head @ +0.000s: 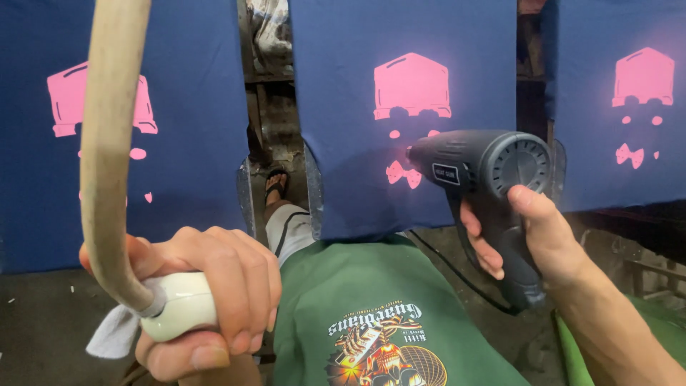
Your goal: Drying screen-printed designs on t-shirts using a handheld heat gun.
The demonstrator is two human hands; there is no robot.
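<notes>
heat gun [486, 171] sits gripped in our right hand [532, 239], nozzle at the pink print [412, 87] on the middle navy shirt [343, 164], while our left hand [207, 286] clutches a white handle [179, 306]; side shirts look printed too.

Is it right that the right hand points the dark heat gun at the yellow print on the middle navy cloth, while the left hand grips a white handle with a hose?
Not quite: the print is pink, not yellow, as the head view shows. The rest holds: the right hand points the dark heat gun at the middle navy cloth, and the left hand grips the white handle with its hose.
</notes>
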